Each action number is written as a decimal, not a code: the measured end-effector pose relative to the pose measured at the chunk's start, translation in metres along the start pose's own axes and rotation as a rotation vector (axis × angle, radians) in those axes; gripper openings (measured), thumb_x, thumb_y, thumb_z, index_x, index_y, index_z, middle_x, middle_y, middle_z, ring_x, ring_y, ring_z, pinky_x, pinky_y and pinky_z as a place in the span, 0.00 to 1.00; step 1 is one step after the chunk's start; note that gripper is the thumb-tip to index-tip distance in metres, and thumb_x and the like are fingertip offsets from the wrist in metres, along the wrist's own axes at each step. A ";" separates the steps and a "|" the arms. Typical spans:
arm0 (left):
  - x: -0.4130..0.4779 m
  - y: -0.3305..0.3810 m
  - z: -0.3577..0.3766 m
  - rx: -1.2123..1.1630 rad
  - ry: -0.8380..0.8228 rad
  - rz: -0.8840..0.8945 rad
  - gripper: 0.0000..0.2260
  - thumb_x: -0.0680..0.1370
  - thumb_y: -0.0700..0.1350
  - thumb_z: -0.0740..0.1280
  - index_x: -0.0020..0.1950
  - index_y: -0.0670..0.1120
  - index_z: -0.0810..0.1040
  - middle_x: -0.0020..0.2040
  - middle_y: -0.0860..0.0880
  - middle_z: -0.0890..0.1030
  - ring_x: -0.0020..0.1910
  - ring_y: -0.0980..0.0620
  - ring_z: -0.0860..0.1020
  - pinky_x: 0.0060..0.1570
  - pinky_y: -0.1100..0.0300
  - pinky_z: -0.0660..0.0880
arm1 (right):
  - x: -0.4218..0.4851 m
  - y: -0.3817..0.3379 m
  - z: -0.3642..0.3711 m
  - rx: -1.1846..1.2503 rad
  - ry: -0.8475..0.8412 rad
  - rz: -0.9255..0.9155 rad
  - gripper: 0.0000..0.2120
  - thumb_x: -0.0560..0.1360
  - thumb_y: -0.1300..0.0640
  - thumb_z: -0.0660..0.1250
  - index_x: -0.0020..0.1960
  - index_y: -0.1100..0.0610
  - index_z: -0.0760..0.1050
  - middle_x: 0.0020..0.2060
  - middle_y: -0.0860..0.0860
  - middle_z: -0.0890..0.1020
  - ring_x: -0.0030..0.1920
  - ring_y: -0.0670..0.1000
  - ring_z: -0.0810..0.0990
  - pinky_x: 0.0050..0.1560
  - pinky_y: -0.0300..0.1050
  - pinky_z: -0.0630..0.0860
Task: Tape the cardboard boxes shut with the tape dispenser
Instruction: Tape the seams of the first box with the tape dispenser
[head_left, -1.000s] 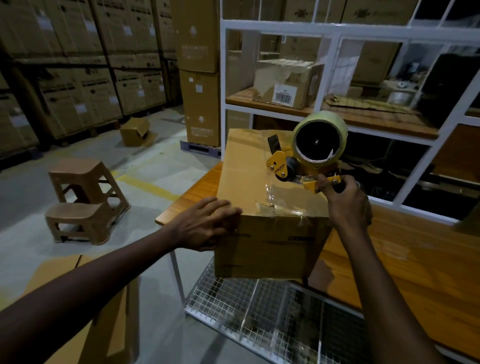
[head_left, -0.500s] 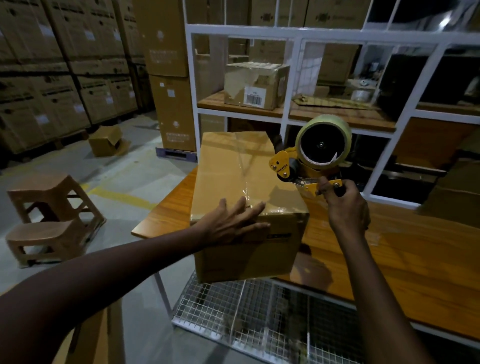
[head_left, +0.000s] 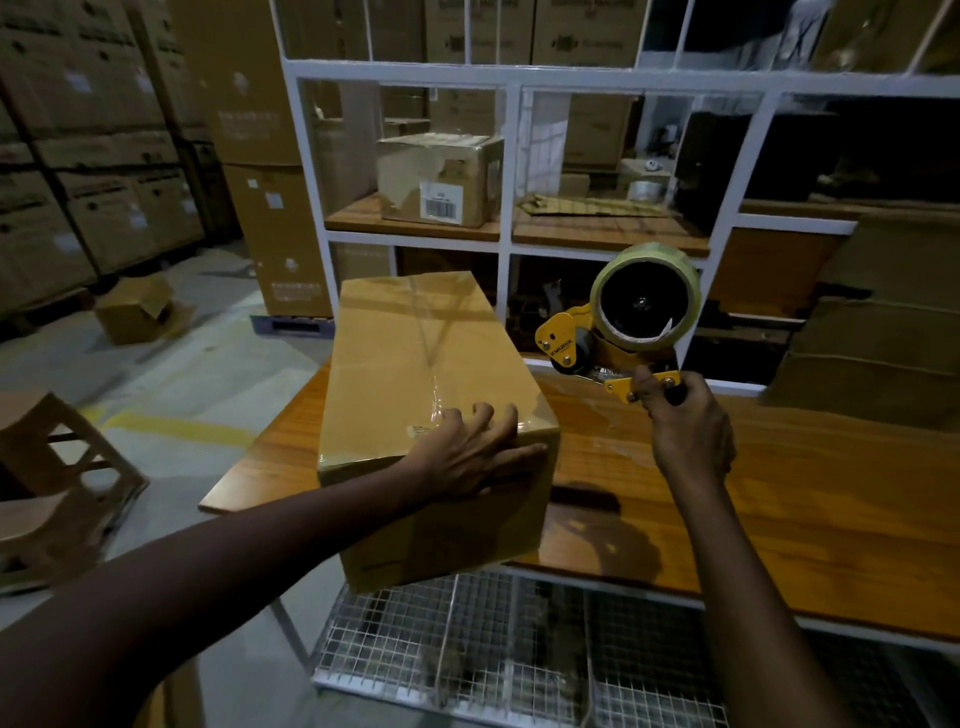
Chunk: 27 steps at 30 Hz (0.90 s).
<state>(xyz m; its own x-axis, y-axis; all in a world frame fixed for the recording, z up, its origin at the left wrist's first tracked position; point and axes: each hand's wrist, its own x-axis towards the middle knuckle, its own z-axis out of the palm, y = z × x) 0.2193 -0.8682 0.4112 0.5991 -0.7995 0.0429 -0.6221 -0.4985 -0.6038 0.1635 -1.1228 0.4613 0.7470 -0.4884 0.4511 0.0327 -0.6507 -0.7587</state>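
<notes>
A dim warehouse packing area is showing here: stacked cartons (head_left: 88, 171) are lining the left wall on pallets, a white shelving rack (head_left: 511, 83) is holding a labelled box (head_left: 439, 179), and a yellow line (head_left: 176, 428) is crossing the concrete floor (head_left: 197, 374) beside the wooden desk (head_left: 810, 499).

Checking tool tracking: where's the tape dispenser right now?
Head view, right of centre: the tape dispenser is held up in the right hand, off the cardboard box, above the wooden table.

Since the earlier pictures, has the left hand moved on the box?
Yes. The left hand slid from the cardboard box's left near corner to its right near corner, closer to the tape dispenser.
</notes>
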 end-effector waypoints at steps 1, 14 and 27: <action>0.002 0.001 -0.001 0.005 -0.003 -0.002 0.37 0.80 0.64 0.55 0.79 0.55 0.34 0.76 0.34 0.52 0.63 0.33 0.67 0.44 0.45 0.75 | 0.000 0.001 -0.001 0.004 0.002 0.003 0.26 0.70 0.26 0.55 0.45 0.49 0.72 0.40 0.50 0.80 0.42 0.55 0.76 0.41 0.46 0.65; 0.015 0.017 0.004 0.014 0.169 -0.115 0.36 0.77 0.65 0.60 0.80 0.56 0.48 0.66 0.35 0.67 0.53 0.37 0.72 0.41 0.46 0.74 | 0.020 0.014 0.004 0.047 -0.043 0.001 0.28 0.68 0.26 0.54 0.46 0.50 0.73 0.41 0.49 0.79 0.42 0.53 0.75 0.42 0.46 0.65; 0.055 0.099 -0.028 -0.534 0.205 -0.905 0.44 0.66 0.79 0.52 0.71 0.48 0.60 0.71 0.39 0.69 0.73 0.34 0.63 0.70 0.31 0.49 | 0.067 0.034 0.018 0.067 -0.182 -0.097 0.32 0.70 0.27 0.56 0.54 0.55 0.75 0.41 0.55 0.78 0.47 0.63 0.78 0.41 0.49 0.67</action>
<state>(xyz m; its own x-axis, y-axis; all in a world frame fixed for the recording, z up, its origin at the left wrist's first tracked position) 0.1767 -0.9708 0.3759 0.8833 -0.0749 0.4629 -0.1583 -0.9768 0.1440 0.2261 -1.1671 0.4573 0.8459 -0.3083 0.4351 0.1492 -0.6465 -0.7482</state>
